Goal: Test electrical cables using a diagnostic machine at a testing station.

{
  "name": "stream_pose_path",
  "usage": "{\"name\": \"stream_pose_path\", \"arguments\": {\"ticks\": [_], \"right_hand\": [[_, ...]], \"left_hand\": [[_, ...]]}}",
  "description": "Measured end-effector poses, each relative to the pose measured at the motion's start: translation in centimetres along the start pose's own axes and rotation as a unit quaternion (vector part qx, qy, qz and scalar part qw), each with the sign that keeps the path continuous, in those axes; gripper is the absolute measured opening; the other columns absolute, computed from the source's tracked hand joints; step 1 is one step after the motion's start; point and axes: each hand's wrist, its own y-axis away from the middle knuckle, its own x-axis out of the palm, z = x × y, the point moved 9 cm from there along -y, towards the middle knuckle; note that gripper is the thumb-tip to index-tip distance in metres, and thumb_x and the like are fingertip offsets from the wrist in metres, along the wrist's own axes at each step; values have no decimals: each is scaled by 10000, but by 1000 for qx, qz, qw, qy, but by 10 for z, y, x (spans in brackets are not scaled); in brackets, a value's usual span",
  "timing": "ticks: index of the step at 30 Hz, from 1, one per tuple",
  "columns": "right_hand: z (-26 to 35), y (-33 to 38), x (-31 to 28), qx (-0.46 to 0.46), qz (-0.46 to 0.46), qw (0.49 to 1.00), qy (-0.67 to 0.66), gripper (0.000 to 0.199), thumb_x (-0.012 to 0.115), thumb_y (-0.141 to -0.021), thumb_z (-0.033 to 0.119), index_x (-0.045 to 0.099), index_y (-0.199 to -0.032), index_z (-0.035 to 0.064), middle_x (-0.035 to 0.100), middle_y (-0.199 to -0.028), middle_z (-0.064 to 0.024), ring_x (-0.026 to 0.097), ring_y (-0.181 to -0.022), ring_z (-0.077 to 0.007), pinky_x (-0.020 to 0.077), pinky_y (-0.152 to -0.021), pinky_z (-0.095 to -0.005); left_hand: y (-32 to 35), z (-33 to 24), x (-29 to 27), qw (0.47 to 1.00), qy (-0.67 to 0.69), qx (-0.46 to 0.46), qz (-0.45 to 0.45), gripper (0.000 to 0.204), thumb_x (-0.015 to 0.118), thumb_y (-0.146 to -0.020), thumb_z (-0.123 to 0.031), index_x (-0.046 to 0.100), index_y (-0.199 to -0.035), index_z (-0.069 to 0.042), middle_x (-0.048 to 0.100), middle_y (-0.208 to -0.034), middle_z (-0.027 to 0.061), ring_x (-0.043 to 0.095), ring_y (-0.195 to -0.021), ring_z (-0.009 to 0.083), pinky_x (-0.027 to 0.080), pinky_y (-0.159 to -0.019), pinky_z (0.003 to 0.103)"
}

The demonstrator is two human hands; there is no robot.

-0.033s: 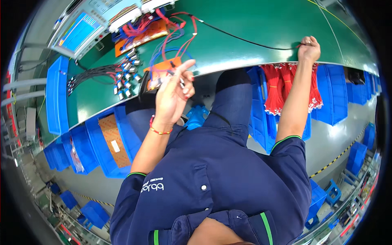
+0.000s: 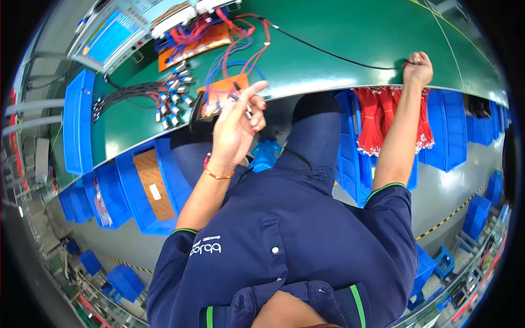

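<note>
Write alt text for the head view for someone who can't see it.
A person's closed right hand holds a black cable at a green bench; the left hand is by an orange board. Metal-tipped cables lie farther left, near a screen; red wires hang below.

Cable [image 2: 333, 55]: black
Table [image 2: 339, 30]: green
Bundles [image 2: 369, 126], 2 o'clock: red, white tips
Bin [image 2: 78, 128], 9 o'clock: blue
Bracelet [image 2: 219, 176]: red, yellow
Tape [image 2: 445, 219]: yellow-black stripes
</note>
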Motion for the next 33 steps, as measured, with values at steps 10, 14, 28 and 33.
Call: {"name": "stream_pose_path", "arguments": {"ticks": [10, 14, 28, 33], "right_hand": [[49, 180, 154, -415, 126, 728, 531, 183, 549, -900, 150, 607, -1027, 32, 612, -1055, -104, 516, -1021, -257, 363, -935, -387], [-11, 330, 200, -118, 433, 803, 391, 117, 612, -815, 76, 593, -919, 27, 605, -884, -117, 570, -836, -251, 446, -769, -352], [-45, 367, 182, 260, 521, 752, 309, 158, 593, -914, 56, 683, -1028, -5, 559, -698, 13, 485, -587, -50, 394, -535, -206], [-13, 292, 98, 345, 414, 819, 197, 275, 641, -859, 150, 576, -1064, -21, 531, -636, -4, 475, -506, -85, 443, -559, -224]], "left_hand": [[20, 18, -12, 999, -37, -9, 10, 492, 363, -1038, -324, 439, -1347, 51, 578, -1199, 153, 587, -1011, 180, 512, -873, 333], [24, 15, -5, 992, -128, 19, 14, 503, 366, -1034, -348, 472, -1344, 35, 527, -1327, 129, 499, -1211, 213, 398, -1029, 370], [32, -20, -38, 981, -133, 64, -126, 339, 512, -1000, -249, 640, -1148, 28, 612, -887, 10, 411, -585, 35, 347, -515, 187], [32, -52, -53, 985, 1, 123, -118, 351, 450, -1022, -288, 591, -1143, 10, 626, -876, 47, 355, -507, 11, 267, -421, 167]]}}
